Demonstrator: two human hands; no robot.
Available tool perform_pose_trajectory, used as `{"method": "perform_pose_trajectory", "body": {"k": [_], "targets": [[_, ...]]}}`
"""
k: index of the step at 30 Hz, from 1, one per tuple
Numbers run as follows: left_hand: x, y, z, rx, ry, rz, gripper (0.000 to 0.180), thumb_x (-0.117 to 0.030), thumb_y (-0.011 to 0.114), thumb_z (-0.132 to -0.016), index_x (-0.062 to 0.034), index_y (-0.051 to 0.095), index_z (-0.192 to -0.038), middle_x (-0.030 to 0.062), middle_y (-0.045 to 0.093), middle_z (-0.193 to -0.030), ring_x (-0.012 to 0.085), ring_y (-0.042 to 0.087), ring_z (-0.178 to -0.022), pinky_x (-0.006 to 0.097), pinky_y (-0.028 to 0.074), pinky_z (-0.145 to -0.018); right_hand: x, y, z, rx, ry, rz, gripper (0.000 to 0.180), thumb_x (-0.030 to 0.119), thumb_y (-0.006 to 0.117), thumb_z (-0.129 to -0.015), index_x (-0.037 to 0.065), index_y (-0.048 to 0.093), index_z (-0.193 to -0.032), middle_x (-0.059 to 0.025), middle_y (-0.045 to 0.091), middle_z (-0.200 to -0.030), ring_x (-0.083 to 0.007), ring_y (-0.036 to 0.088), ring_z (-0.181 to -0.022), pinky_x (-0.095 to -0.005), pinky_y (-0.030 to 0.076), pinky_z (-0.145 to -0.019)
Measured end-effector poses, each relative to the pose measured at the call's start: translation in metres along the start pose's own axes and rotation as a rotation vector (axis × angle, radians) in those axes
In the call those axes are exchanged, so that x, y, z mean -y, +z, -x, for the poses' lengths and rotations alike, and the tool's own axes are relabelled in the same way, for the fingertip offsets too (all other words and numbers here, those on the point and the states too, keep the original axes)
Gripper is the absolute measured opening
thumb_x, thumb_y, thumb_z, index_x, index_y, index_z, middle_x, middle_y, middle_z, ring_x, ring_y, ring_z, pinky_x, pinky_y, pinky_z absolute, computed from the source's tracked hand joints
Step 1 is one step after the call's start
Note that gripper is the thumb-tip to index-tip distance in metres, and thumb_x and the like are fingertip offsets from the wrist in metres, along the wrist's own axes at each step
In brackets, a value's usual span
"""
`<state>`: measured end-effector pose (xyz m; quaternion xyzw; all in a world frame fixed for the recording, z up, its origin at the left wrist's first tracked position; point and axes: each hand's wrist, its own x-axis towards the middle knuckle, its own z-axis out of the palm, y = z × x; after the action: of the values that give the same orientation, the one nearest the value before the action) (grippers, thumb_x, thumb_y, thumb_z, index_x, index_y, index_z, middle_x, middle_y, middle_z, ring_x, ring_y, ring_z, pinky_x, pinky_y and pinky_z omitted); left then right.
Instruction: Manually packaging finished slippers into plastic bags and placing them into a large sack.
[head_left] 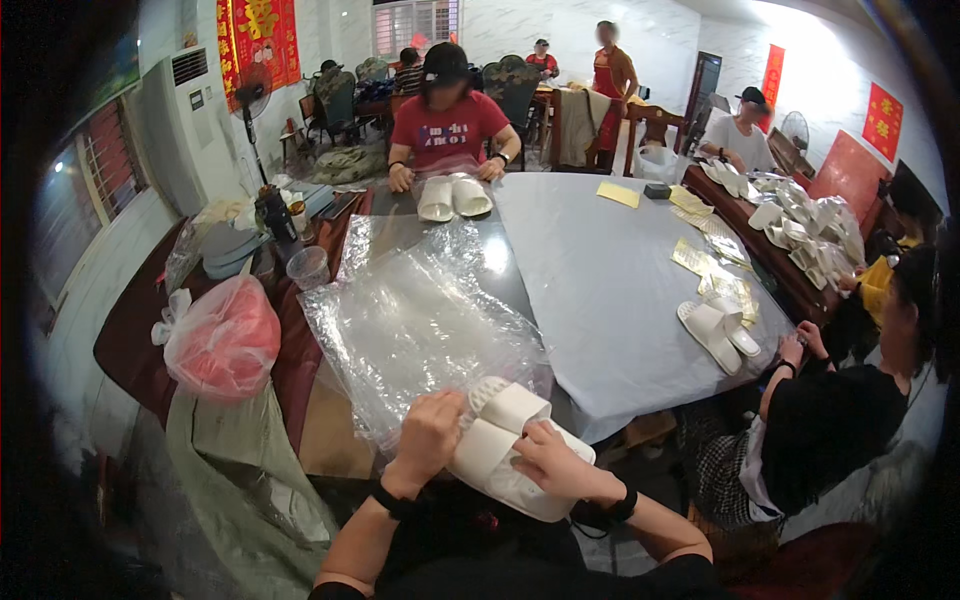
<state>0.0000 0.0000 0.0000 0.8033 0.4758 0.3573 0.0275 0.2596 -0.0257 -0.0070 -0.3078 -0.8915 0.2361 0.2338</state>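
Note:
A pair of white slippers (482, 447) lies tilted at the table's near edge, one partly over the other. My right hand (553, 462) grips the pair, its fingers on the strap of one slipper. My left hand (430, 437) is closed beside the slippers, pinching the edge of a clear plastic bag (425, 315); its fingertips are partly hidden. More clear bags lie spread in a flat, shiny stack beyond my hands.
Across the table a person handles another pair of slippers (454, 197). To the right lie a white pair (715, 335) and yellow paper slips (725, 285), near a seated person's hands. At left sit a tied bag of red material (222, 340) and a plastic cup (308, 267).

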Motion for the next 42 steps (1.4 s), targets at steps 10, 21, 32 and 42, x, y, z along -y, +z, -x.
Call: {"method": "perform_pose_trajectory", "body": {"k": [10, 21, 32, 42], "targets": [[-0.037, 0.0, 0.003, -0.017, 0.175, -0.037, 0.033, -0.002, 0.062, -0.084, 0.0042, 0.066, -0.116, 0.0215, 0.069, -0.122, 0.0349, 0.064, -0.119, 0.048, 0.047, -0.104, -0.006, 0.016, -0.036, -0.052, 0.155, 0.153, 0.026, 0.009, 0.065, -0.085, 0.001, 0.059, -0.109, -0.0282, 0.054, -0.113, -0.0485, 0.05, -0.111, -0.0595, 0.04, -0.087], [-0.066, 0.013, 0.016, 0.032, 0.284, 0.061, 0.039, -0.001, 0.064, -0.082, 0.0029, 0.064, -0.121, 0.0181, 0.065, -0.129, 0.0315, 0.059, -0.127, 0.046, 0.044, -0.107, -0.057, 0.042, -0.091, -0.332, 0.266, 0.214, 0.029, 0.016, 0.063, -0.082, 0.006, 0.055, -0.109, -0.0248, 0.051, -0.111, -0.0479, 0.051, -0.104, -0.0598, 0.039, -0.086], [-0.064, 0.011, 0.012, 0.112, 0.441, 0.047, 0.034, -0.009, 0.059, -0.088, 0.0043, 0.065, -0.118, 0.0187, 0.064, -0.129, 0.0325, 0.058, -0.127, 0.045, 0.045, -0.105, -0.1, 0.073, -0.132, -0.445, 0.253, 0.505, 0.033, 0.023, 0.066, -0.089, 0.006, 0.063, -0.118, -0.0258, 0.054, -0.124, -0.0461, 0.051, -0.116, -0.063, 0.039, -0.092], [-0.047, -0.003, -0.003, 0.187, 0.383, 0.329, 0.043, -0.024, 0.068, -0.095, 0.0001, 0.062, -0.13, 0.0179, 0.059, -0.14, 0.0359, 0.049, -0.138, 0.048, 0.04, -0.112, -0.143, 0.079, -0.085, -0.398, 0.569, -0.317, 0.045, 0.023, 0.065, -0.095, 0.009, 0.058, -0.138, -0.0273, 0.061, -0.131, -0.0405, 0.06, -0.12, -0.0605, 0.037, -0.107]]}}
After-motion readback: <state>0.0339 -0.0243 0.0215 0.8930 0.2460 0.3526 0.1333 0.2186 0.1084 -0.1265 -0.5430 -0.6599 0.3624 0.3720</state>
